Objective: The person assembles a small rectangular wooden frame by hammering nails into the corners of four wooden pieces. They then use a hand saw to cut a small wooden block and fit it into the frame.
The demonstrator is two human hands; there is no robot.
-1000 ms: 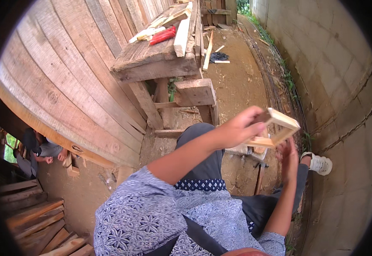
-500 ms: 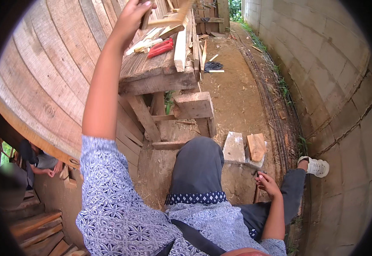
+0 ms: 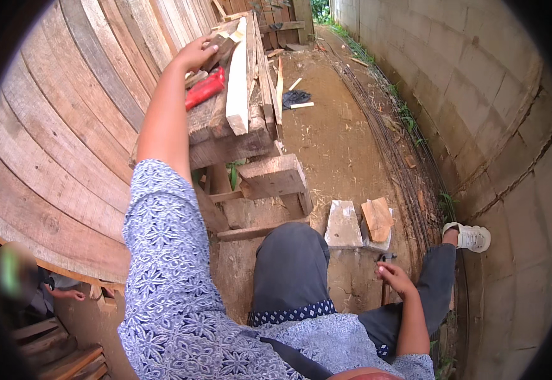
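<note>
To your left rises the largest thing in view, a curved wall of broad weathered planks point(image 3: 67, 139), grey-brown, grain running lengthwise. To your right stands a concrete block wall point(image 3: 478, 82), rough and stained, with packed brown dirt ground point(image 3: 339, 139) between the two.

Ahead of you is a rough timber workbench point(image 3: 225, 133), its top made of thick, splintery boards, with a squared block point(image 3: 272, 176) fixed under its near end. A pale, smooth-sawn plank point(image 3: 238, 82) lies lengthwise on the bench top.

Your left arm stretches up and forward in a blue-and-white patterned sleeve. Your left hand point(image 3: 195, 54) sits at the far end of the bench, fingers point(image 3: 207, 43) curled over a small dark piece of wood point(image 3: 220, 45); the piece sticks out just past your fingertips, toward the pale plank. Just below your hand, touching the bench top, lies a red tool handle point(image 3: 205, 88), glossy against the wood.

Down by your knee, two short offcuts sit side by side on a stump: a pale grey wedge point(image 3: 342, 223) and an orange-brown one point(image 3: 377, 218). Your right hand point(image 3: 393, 277) rests low beside your thigh, fingers narrowly bent around a thin dark handle point(image 3: 385, 292) that drops straight down.
</note>
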